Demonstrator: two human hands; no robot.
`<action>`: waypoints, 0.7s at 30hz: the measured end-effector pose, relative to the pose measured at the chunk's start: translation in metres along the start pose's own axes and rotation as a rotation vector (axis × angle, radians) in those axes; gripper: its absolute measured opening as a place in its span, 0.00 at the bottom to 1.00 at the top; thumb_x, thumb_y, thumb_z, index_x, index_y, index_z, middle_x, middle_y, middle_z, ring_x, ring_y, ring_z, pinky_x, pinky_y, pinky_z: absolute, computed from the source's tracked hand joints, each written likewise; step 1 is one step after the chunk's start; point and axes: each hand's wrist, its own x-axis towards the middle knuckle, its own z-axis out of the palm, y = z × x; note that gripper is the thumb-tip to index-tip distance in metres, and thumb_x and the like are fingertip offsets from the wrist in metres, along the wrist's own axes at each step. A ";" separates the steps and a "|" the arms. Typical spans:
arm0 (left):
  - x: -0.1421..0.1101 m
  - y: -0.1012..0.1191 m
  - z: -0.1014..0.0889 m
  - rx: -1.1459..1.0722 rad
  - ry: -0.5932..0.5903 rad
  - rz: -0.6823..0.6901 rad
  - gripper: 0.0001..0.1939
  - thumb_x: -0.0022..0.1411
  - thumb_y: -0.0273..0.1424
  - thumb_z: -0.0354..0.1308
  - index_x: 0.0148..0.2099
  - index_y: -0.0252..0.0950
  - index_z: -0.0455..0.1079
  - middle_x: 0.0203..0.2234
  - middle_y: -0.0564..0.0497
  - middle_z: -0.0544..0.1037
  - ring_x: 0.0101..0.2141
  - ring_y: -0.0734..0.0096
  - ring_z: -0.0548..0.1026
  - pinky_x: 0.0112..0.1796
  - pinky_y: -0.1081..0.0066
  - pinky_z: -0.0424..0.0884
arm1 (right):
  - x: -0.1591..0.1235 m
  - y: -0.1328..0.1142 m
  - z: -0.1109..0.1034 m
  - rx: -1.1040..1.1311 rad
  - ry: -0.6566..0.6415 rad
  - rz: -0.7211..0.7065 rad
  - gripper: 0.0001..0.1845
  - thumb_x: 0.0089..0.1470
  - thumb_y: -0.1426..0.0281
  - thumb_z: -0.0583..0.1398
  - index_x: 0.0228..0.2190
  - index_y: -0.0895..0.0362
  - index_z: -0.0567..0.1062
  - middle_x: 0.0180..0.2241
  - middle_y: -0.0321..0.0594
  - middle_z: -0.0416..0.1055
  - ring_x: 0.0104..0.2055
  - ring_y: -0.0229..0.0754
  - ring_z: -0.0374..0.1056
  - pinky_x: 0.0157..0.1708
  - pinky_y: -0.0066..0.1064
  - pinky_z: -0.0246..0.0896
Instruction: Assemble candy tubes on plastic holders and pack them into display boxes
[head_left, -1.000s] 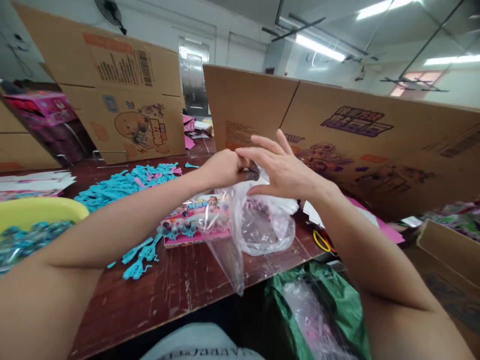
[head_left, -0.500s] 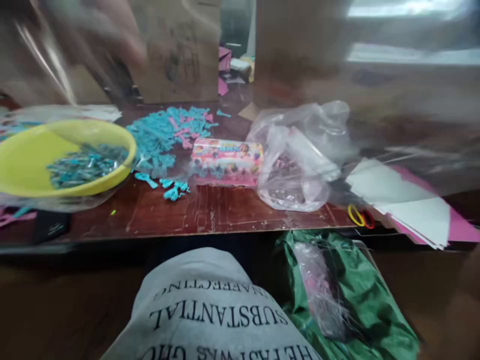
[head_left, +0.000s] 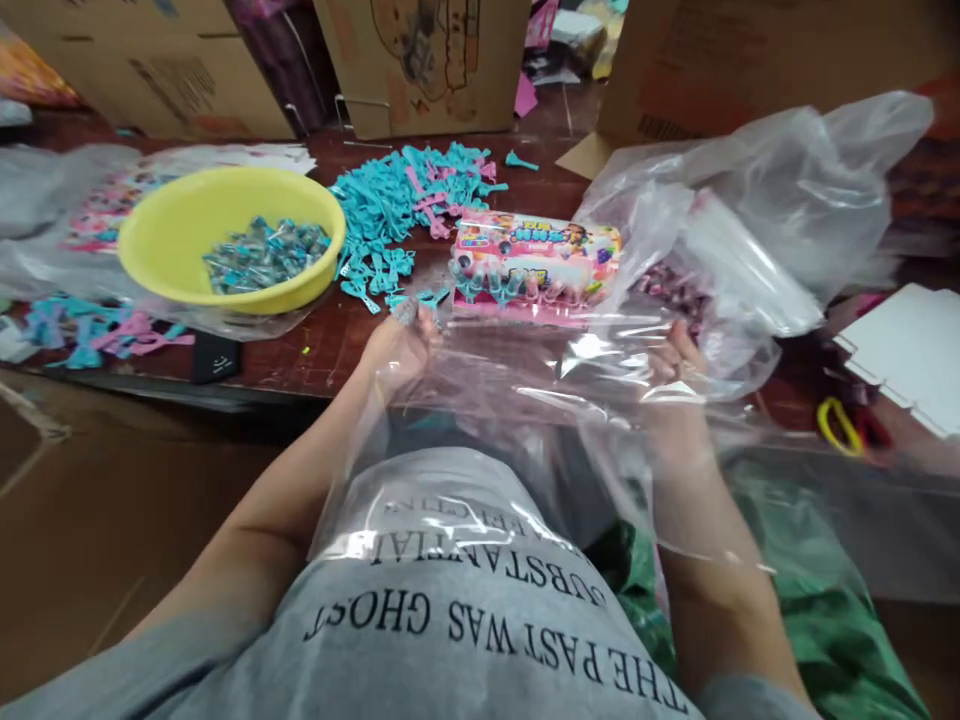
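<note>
A clear plastic bag (head_left: 525,370) is stretched between my two hands at the table's front edge, and its lower part hangs over my shirt. My left hand (head_left: 405,345) pinches its left side. On the other side, my right hand (head_left: 679,365) grips it with bent fingers, partly seen through the glossy film. Just beyond the bag lies a printed pink package (head_left: 536,250) with small blue and pink pieces along its front. A heap of turquoise and pink plastic pieces (head_left: 382,215) spreads behind my left hand.
A yellow basin (head_left: 165,220) with small wrapped pieces stands at the left. Crumpled clear bags (head_left: 810,190) lie at the right beside white card sheets (head_left: 907,340) and yellow-handled scissors (head_left: 838,428). Cardboard boxes (head_left: 427,70) line the back. Green sacking (head_left: 840,640) lies below the table.
The clear plastic that hung across the upper view has come down in front of me. Both hands now hold it low, where earlier only a blurred hand showed at upper left.
</note>
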 end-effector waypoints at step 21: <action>0.049 -0.017 -0.044 0.415 0.136 -0.035 0.15 0.58 0.35 0.71 0.37 0.38 0.66 0.22 0.56 0.76 0.21 0.75 0.72 0.22 0.77 0.60 | 0.000 0.031 0.023 0.195 -0.003 0.282 0.29 0.56 0.38 0.65 0.35 0.51 0.74 0.21 0.28 0.64 0.18 0.33 0.55 0.22 0.30 0.63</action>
